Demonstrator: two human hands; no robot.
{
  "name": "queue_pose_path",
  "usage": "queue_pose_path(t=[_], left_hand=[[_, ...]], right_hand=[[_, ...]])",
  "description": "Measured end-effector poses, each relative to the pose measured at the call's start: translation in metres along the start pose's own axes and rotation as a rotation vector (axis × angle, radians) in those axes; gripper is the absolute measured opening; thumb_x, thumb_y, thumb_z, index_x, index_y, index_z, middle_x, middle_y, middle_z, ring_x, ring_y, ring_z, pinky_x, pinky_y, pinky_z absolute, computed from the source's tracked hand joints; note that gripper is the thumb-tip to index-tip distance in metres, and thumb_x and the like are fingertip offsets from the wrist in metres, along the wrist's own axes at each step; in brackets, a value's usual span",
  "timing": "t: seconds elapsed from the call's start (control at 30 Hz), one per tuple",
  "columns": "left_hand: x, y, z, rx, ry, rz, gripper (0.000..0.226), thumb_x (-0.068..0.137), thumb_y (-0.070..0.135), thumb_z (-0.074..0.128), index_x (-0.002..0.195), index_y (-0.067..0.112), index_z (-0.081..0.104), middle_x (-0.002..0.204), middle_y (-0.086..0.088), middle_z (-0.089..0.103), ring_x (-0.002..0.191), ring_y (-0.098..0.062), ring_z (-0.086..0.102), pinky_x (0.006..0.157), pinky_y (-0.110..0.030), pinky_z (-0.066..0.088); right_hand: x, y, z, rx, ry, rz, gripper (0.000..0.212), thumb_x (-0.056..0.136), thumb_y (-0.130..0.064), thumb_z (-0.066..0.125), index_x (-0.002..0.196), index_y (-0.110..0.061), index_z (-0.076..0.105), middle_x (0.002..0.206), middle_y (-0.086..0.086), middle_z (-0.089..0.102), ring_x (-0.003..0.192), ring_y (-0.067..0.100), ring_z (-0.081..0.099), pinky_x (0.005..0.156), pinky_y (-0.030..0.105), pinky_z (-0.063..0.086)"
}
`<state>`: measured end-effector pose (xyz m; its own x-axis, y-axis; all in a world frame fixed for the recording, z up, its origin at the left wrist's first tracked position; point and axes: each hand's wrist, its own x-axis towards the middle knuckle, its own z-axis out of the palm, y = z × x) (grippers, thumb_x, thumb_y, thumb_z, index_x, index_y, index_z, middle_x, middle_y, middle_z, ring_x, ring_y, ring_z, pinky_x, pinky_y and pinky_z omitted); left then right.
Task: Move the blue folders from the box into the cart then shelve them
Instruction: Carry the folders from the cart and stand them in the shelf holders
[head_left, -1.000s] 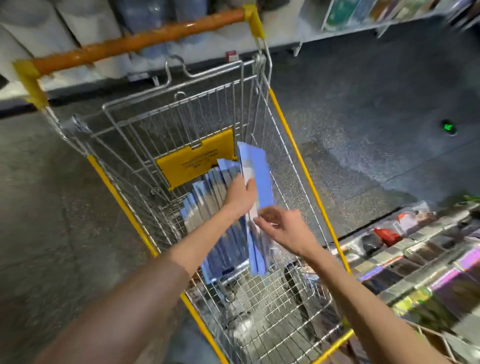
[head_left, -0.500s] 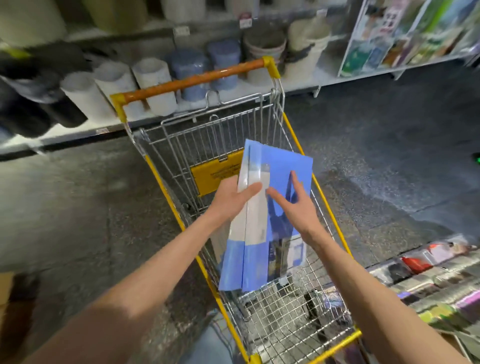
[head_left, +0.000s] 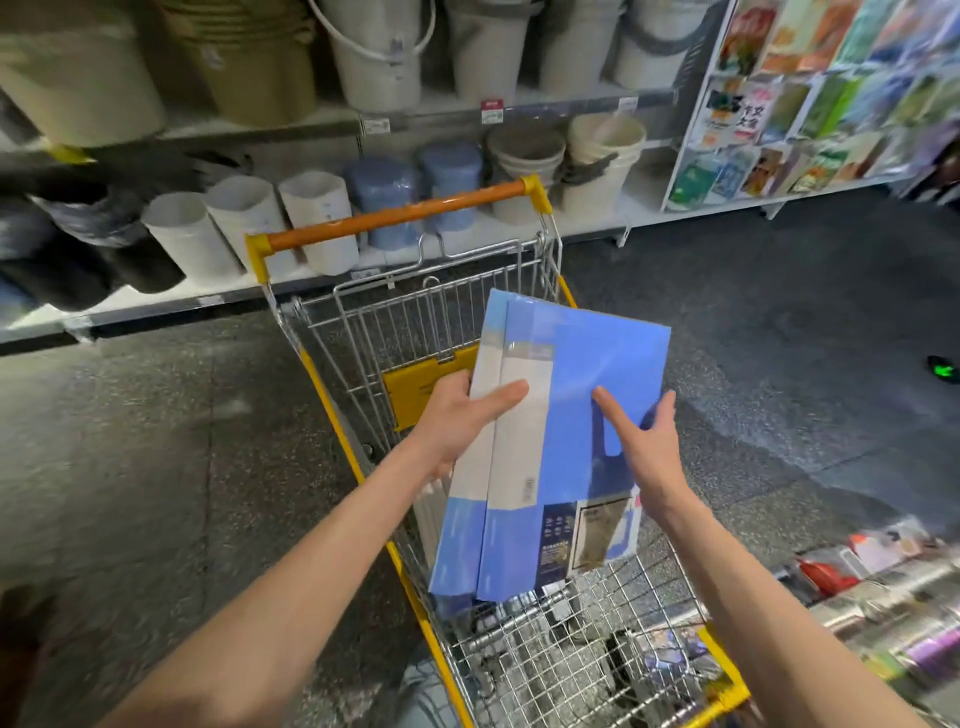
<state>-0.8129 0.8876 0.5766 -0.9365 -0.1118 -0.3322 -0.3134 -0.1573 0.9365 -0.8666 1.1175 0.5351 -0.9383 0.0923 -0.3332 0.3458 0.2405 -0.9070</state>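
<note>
Your left hand (head_left: 457, 415) pinches the blue folders (head_left: 587, 384) at the spine edge, thumb on top. Your right hand (head_left: 649, 447) lays straight, spread fingers at the cover's right edge. The stack is held above the cart (head_left: 405, 322). Judged light, stiff and slick-wrapped, so support both long edges.

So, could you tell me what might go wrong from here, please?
Only the left hand grips the blue folders, at one edge; the right hand just rests fingers on top, so the stack could fan apart and slip. Their lower corners hang near the cart wire and might snag.
</note>
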Motion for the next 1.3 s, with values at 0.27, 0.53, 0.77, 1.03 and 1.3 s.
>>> queue_pose_path(t=[0.27, 0.53, 0.77, 1.03, 1.3], left_hand=[[0.006, 0.007, 0.001, -0.025, -0.005, -0.021, 0.038, 0.083, 0.023, 0.082, 0.117, 0.009, 0.07, 0.105, -0.008, 0.077, 0.095, -0.028, 0.075, 0.086, -0.053, 0.059], [0.013, 0.012, 0.013, -0.048, 0.038, 0.027, 0.033, 0.087, 0.018, 0.077, 0.118, 0.01, 0.069, 0.108, -0.006, 0.076, 0.095, -0.022, 0.075, 0.079, -0.038, 0.061], [0.025, 0.033, 0.057, 0.052, 0.21, 0.079, 0.027, 0.087, 0.017, 0.075, 0.114, 0.017, 0.069, 0.106, 0.001, 0.075, 0.096, -0.017, 0.072, 0.088, -0.039, 0.059], [0.005, 0.071, 0.113, 0.162, 0.301, 0.168, 0.024, 0.084, 0.015, 0.073, 0.107, 0.011, 0.066, 0.103, -0.006, 0.073, 0.092, -0.023, 0.069, 0.082, -0.035, 0.057], [-0.034, 0.124, 0.153, 0.277, -0.106, 0.098, 0.046, 0.077, 0.061, 0.074, 0.077, 0.016, 0.064, 0.077, -0.009, 0.059, 0.065, -0.026, 0.057, 0.062, -0.039, 0.054]], right_hand=[[0.009, -0.001, -0.017, 0.131, -0.039, 0.111, 0.098, 0.055, -0.07, 0.084, 0.133, -0.021, 0.05, 0.129, -0.005, 0.065, 0.113, 0.018, 0.065, 0.092, 0.042, 0.054], [-0.011, -0.028, -0.002, -0.132, 0.042, -0.129, 0.08, 0.08, -0.053, 0.076, 0.146, -0.021, 0.044, 0.148, -0.003, 0.049, 0.132, 0.016, 0.049, 0.11, 0.039, 0.039], [-0.054, -0.07, -0.001, -0.364, -0.402, -0.203, 0.084, 0.068, -0.058, 0.083, 0.14, -0.047, 0.042, 0.134, -0.04, 0.043, 0.122, -0.012, 0.046, 0.102, 0.013, 0.038], [-0.091, -0.094, -0.016, -0.395, -0.282, -0.406, 0.062, 0.066, -0.037, 0.066, 0.126, -0.031, 0.051, 0.101, -0.014, 0.066, 0.086, 0.0, 0.061, 0.071, 0.019, 0.046], [-0.105, -0.108, -0.065, -0.094, 0.017, -0.344, 0.021, 0.084, -0.002, 0.055, 0.08, -0.017, 0.068, 0.071, -0.004, 0.067, 0.065, 0.013, 0.057, 0.06, 0.026, 0.043]])
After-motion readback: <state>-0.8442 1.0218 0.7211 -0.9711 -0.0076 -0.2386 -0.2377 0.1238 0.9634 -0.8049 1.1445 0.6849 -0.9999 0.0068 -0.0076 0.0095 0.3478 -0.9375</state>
